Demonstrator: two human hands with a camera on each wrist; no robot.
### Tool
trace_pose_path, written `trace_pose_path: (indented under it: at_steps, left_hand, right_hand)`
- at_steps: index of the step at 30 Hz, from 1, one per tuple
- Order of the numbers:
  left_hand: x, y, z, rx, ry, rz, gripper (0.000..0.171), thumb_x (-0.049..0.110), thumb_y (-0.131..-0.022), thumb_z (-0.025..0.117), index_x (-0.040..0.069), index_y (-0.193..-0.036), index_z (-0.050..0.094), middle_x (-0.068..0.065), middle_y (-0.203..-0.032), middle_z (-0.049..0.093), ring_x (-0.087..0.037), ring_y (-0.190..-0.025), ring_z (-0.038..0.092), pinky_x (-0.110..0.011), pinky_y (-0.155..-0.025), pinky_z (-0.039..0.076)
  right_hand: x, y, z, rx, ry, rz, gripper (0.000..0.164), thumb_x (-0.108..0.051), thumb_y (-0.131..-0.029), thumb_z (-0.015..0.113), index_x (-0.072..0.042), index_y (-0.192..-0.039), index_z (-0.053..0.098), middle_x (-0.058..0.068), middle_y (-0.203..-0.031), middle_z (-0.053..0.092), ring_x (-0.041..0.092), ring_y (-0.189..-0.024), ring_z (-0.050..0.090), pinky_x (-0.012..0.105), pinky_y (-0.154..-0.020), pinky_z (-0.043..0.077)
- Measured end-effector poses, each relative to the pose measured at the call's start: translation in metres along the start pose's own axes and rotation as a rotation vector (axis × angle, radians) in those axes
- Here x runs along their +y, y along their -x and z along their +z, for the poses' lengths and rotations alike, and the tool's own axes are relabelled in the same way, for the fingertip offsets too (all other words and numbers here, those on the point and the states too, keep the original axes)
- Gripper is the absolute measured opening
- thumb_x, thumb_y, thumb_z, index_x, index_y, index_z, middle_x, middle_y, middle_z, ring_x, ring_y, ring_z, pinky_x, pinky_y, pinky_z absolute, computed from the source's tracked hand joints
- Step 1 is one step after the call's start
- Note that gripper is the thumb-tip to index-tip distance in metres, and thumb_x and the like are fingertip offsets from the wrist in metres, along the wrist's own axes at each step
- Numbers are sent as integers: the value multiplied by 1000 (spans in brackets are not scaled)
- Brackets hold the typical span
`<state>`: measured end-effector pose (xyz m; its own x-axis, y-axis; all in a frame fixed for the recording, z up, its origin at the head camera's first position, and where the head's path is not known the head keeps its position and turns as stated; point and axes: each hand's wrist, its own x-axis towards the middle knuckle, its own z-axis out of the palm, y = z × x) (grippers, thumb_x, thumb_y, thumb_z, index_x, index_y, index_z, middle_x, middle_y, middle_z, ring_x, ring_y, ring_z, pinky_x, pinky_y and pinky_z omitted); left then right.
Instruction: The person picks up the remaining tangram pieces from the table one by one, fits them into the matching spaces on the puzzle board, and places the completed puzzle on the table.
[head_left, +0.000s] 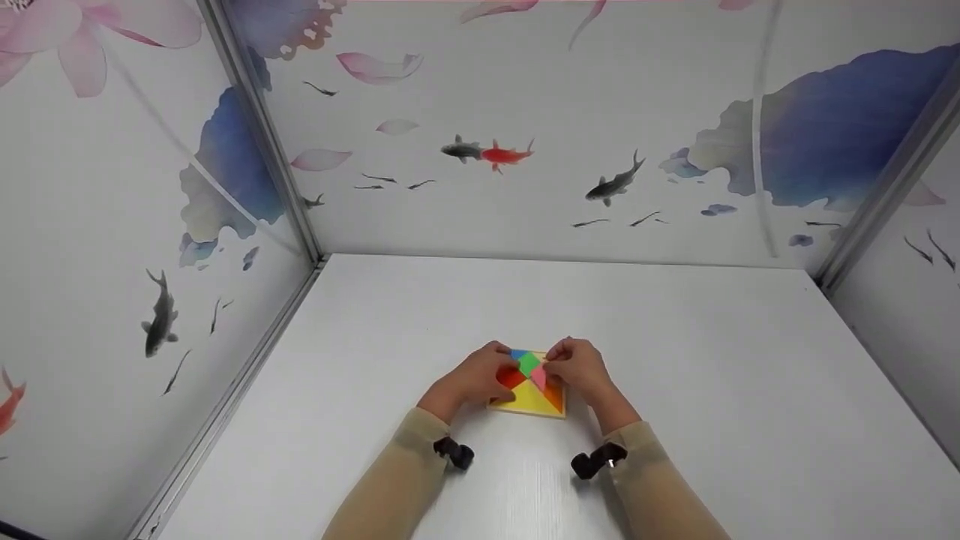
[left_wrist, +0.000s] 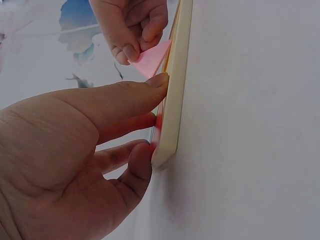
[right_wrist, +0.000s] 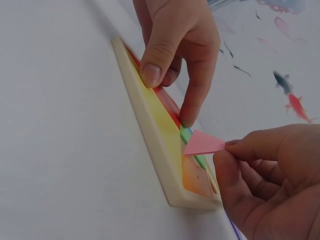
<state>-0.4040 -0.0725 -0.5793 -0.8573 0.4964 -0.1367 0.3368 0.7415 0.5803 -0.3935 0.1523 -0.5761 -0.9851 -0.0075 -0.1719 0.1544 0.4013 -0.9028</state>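
Observation:
A square tangram tray (head_left: 527, 413) with a pale rim lies on the white table. Inside it show a yellow triangle (head_left: 529, 401), a red piece (head_left: 510, 377), a green piece (head_left: 529, 364), an orange piece (right_wrist: 196, 176) and a bit of blue (head_left: 517, 353). My left hand (head_left: 480, 376) rests over the tray's left side, thumb on the yellow triangle near the rim and a finger near the green piece. Between thumb and fingertip my right hand (head_left: 585, 369) pinches a pink piece (right_wrist: 205, 143), tilted above the orange piece. My right fingers partly cover the tray's far right corner.
The white tabletop (head_left: 360, 337) spreads around the tray. Printed panels (head_left: 525, 202) with fish and petals stand at the back and both sides, joined by metal posts (head_left: 270, 142). A black wrist camera (head_left: 454, 453) sits on each sleeve.

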Motion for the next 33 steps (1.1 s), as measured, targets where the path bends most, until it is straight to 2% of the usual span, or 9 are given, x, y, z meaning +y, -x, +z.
trace_pose_path:
  at_steps: [7, 14, 20, 33]
  left_hand:
    - [1, 2, -1, 2, 2, 5, 56, 22, -92, 84, 16, -144, 67, -4, -154, 49, -25, -140, 50, -44, -124, 42]
    - [2, 2, -3, -1, -1, 19, 56, 23, -91, 83, 14, -143, 67, -4, -154, 48, -25, -140, 50, -42, -123, 43]
    - [3, 3, -3, -9, 6, -10, 57, 22, -92, 84, 15, -145, 66, -5, -156, 47, -26, -142, 49, -43, -124, 41]
    - [3, 2, -2, -3, 0, -6, 55, 22, -91, 84, 16, -143, 68, -5, -156, 47, -26, -142, 49, -43, -124, 42]
  right_hand:
    - [-2, 2, 3, 11, 45, 1, 9, -9, -95, 76, -7, -102, 70, 11, -100, 66, 23, -84, 64, 24, -76, 59]
    - [-1, 2, 6, 27, 74, -45, 10, -6, -93, 77, -5, -99, 70, 11, -95, 66, 22, -82, 63, 24, -73, 58]
    - [-3, 3, 8, 33, 104, -27, 12, -7, -93, 78, -5, -101, 69, 11, -96, 65, 22, -80, 64, 24, -74, 59]
    - [-5, 3, 11, 62, 173, -20, 17, -7, -90, 82, -4, -104, 72, 13, -98, 67, 23, -83, 64, 29, -79, 62]
